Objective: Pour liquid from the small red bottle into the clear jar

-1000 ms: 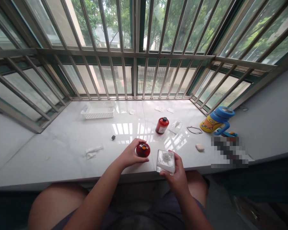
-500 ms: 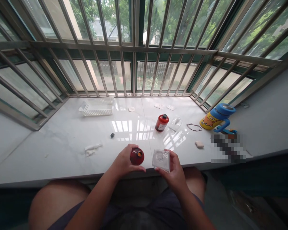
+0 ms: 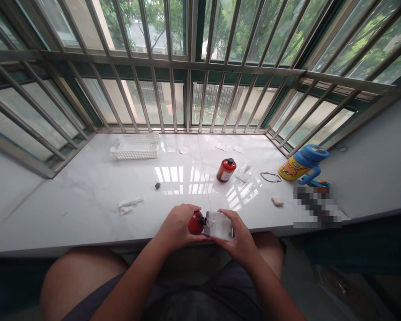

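Observation:
Near the front edge of the white counter, my left hand (image 3: 179, 224) grips a red bottle (image 3: 195, 224), tilted so its dark, uncapped neck points right. My right hand (image 3: 238, 236) is closed round a clear square container (image 3: 220, 225), also tipped, with its round mouth facing the bottle's neck. Neck and mouth meet or almost meet; whether they touch I cannot tell. Further back stands a second red bottle (image 3: 226, 171) with a black cap and a white label. A small black cap (image 3: 157, 185) lies to the left of it.
A white perforated basket (image 3: 137, 154) sits at the back left. Crumpled tissue (image 3: 129, 206) lies at front left. Right of the standing bottle are a clear plastic piece (image 3: 244, 172), a thin cord loop (image 3: 270, 177), a beige lump (image 3: 277, 201) and a blue-yellow mug (image 3: 302, 162). Window bars (image 3: 187, 98) close off the back.
My hands have come together. The red bottle has gone from upright to tilted rightward, and the clear container has tipped left to meet its neck.

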Motion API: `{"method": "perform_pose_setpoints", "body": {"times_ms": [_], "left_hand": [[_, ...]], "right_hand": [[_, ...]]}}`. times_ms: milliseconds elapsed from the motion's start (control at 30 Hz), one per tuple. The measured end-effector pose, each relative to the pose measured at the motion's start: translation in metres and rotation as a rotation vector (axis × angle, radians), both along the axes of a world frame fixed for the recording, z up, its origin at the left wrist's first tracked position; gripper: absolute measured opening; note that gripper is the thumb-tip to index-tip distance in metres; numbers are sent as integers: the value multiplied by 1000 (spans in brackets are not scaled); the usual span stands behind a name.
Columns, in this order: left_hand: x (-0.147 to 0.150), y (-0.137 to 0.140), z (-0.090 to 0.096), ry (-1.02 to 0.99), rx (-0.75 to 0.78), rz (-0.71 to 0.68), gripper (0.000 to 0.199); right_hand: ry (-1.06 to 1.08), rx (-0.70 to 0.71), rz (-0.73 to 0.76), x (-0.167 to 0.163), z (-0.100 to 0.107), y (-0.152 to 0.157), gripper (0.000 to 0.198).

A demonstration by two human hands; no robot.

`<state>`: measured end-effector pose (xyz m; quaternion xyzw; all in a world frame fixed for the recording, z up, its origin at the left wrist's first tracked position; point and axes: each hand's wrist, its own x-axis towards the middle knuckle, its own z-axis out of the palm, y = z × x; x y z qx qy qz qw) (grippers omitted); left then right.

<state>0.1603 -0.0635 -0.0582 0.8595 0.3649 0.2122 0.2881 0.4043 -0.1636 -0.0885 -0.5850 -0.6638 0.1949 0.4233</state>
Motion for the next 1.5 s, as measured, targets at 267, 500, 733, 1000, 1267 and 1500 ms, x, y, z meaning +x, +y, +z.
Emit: {"method": "perform_pose_setpoints", "body": {"times_ms": [267, 500, 733, 1000, 1267, 1500], "left_hand": [[-4, 0, -4, -27, 14, 6, 78], [-4, 1, -5, -36, 2, -6, 79], [-6, 2, -3, -50, -13, -4, 79], [-8, 2, 2, -75, -45, 17, 78], [-10, 3, 0, -76, -52, 27, 78], [-10, 3, -1, -79, -66, 36, 78]], "right_hand": [[-26, -6, 11, -2, 4, 3, 70], [-100, 43, 75, 1, 16, 7, 73], [-168, 33, 93, 1, 33, 10, 72], [-209, 9, 100, -3, 42, 13, 72], [-253, -20, 105, -2, 43, 14, 76], [-275, -19, 93, -5, 45, 13, 75]]}}
